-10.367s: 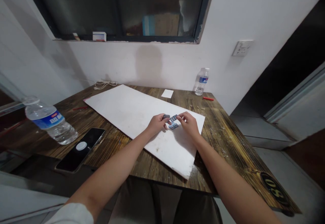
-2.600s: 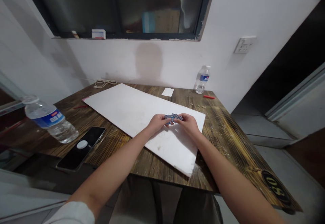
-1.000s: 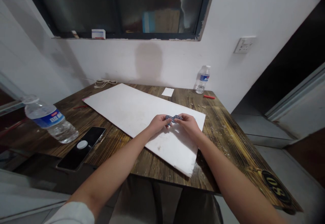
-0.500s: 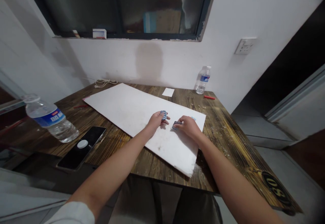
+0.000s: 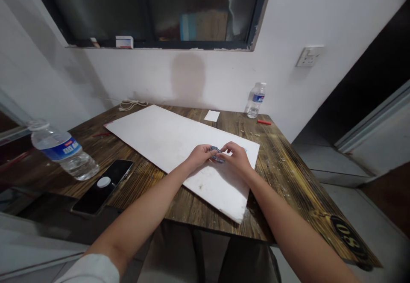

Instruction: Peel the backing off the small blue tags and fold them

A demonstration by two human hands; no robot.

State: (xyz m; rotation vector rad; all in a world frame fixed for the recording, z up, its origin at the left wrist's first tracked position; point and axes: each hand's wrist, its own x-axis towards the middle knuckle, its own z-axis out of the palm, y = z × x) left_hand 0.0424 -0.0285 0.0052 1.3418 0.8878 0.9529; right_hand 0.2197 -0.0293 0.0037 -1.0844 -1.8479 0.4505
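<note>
Two bare hands work over one white foam board (image 5: 160, 142) lying on a dark scorched-wood table (image 5: 282, 176). The left hand (image 5: 200, 155) and the right hand (image 5: 236, 159) are both curled, their fingertips gripping one small cluster of blue-and-grey pieces (image 5: 217, 154) between them, above the board; fingers hide the piece count. Also on the table: two clear plastic water bottles with blue labels, one on its side (image 5: 60, 151), one upright (image 5: 256, 101); one black smartphone (image 5: 102, 187); one white paper square (image 5: 212, 116); two thin red sticks (image 5: 264, 122) (image 5: 101, 134); one coil of white cord (image 5: 133, 104).
</note>
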